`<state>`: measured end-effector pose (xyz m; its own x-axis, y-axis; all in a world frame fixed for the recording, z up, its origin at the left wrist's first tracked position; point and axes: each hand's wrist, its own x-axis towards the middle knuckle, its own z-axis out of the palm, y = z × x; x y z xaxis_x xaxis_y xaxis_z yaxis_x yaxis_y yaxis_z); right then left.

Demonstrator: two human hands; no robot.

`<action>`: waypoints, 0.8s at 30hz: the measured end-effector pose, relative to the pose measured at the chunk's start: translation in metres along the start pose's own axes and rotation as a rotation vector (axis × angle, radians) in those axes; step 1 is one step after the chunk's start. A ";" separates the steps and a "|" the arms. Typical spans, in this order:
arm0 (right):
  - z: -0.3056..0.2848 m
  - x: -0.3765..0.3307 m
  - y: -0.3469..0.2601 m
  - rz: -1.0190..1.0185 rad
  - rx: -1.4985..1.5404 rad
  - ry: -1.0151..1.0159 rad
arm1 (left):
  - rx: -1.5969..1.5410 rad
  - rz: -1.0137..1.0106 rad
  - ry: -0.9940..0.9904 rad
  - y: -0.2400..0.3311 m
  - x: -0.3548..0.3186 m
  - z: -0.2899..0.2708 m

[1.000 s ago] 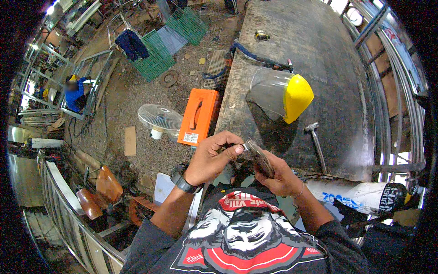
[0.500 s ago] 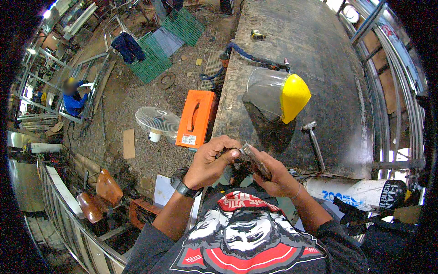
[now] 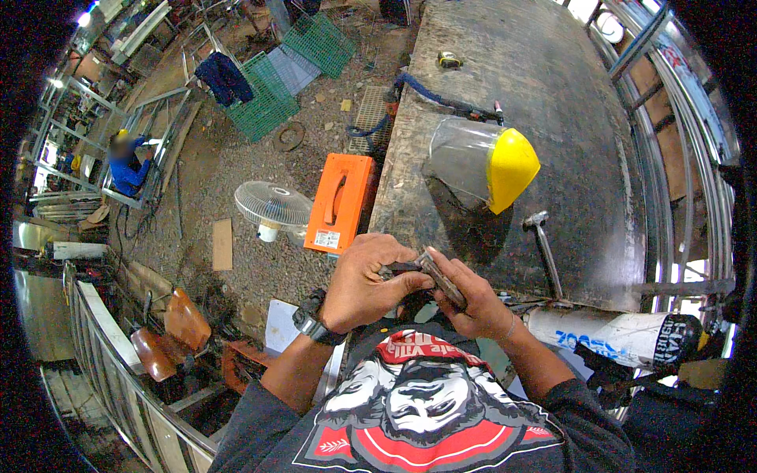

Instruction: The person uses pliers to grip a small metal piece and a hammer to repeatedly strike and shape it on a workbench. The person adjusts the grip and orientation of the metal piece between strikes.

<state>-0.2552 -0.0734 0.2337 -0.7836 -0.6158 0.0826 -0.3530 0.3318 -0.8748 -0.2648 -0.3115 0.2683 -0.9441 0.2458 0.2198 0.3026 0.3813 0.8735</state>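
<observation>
Close in front of my chest, by the near left corner of the dark workbench (image 3: pixel 579 102), my two hands meet. My right hand (image 3: pixel 485 307) is closed round a short, worn metal piece (image 3: pixel 446 284), its squared end tilted up toward my left hand. My left hand (image 3: pixel 364 280) is closed on a small dark piece (image 3: pixel 400 269), pinched between thumb and fingers against the upper end of the metal piece. Most of that dark piece is hidden by the fingers, so its kind is unclear. A watch (image 3: pixel 314 322) sits on my left wrist.
On the bench lie a clear face shield with yellow crown (image 3: pixel 512 169), a hammer (image 3: pixel 544 256), a tape measure (image 3: pixel 449 60) and a cable (image 3: pixel 430 96). An orange handled box (image 3: pixel 337 205) and a fan (image 3: pixel 272 206) stand left. A white cylinder (image 3: pixel 607 335) lies right. A person in blue (image 3: pixel 128 172) works far left.
My left hand has turned, its thumb now lying across the metal piece's upper end and more of the dark piece showing. The right hand has barely moved.
</observation>
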 end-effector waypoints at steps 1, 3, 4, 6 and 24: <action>0.000 0.000 0.001 -0.001 -0.012 0.002 | 0.011 0.014 -0.001 -0.001 0.000 0.000; 0.002 -0.001 0.002 -0.003 -0.006 0.005 | 0.035 0.041 -0.002 -0.002 0.000 -0.001; 0.003 -0.001 0.002 -0.004 -0.004 0.006 | 0.036 0.033 0.010 -0.002 -0.001 -0.001; 0.004 -0.001 0.002 -0.015 -0.016 0.018 | 0.038 0.017 0.034 -0.003 -0.003 0.001; 0.005 0.000 0.008 0.012 -0.042 0.012 | -0.012 -0.108 -0.089 -0.001 -0.001 -0.001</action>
<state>-0.2557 -0.0738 0.2241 -0.7940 -0.6029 0.0785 -0.3645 0.3686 -0.8551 -0.2641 -0.3132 0.2677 -0.9556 0.2819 0.0852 0.1976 0.3992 0.8953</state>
